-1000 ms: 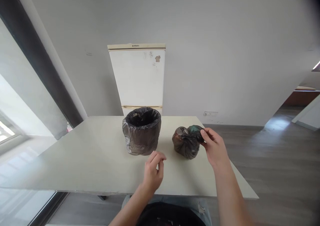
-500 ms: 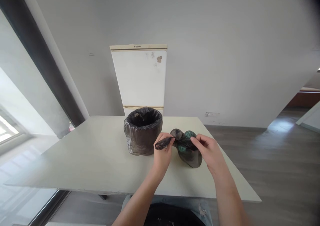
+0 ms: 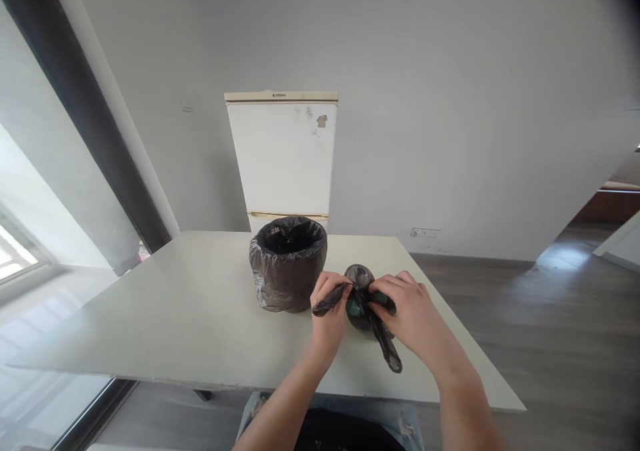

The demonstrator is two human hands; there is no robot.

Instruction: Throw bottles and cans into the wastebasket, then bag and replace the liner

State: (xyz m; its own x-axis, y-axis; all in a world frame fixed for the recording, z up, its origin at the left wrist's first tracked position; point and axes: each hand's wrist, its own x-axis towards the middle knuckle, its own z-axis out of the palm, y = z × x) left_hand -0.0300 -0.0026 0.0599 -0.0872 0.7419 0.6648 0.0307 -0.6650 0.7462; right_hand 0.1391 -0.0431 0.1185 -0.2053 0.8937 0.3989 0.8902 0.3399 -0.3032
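A dark, see-through plastic bag (image 3: 359, 275) with something greenish inside rests on the pale table, its neck gathered between my hands. My left hand (image 3: 330, 308) pinches one twisted end of the bag, which sticks out to the left past the fingers. On the other side, my right hand (image 3: 404, 304) has its fingertips closed on the bag close to the gathered neck. A second loose end of the bag hangs down toward me below the right fingers. Left of my hands stands a bin (image 3: 287, 281) lined with a dark bag folded over its rim.
The table (image 3: 175, 304) reaches far to the left and ends just right of my right arm. Behind it a white fridge (image 3: 283, 158) stands against the grey wall (image 3: 450, 118). A wooden floor (image 3: 475, 304) lies to the right.
My right hand has moved in to the bag's neck, and the end it held now hangs loose toward me. My left hand keeps its pinch. The view has shifted slightly.
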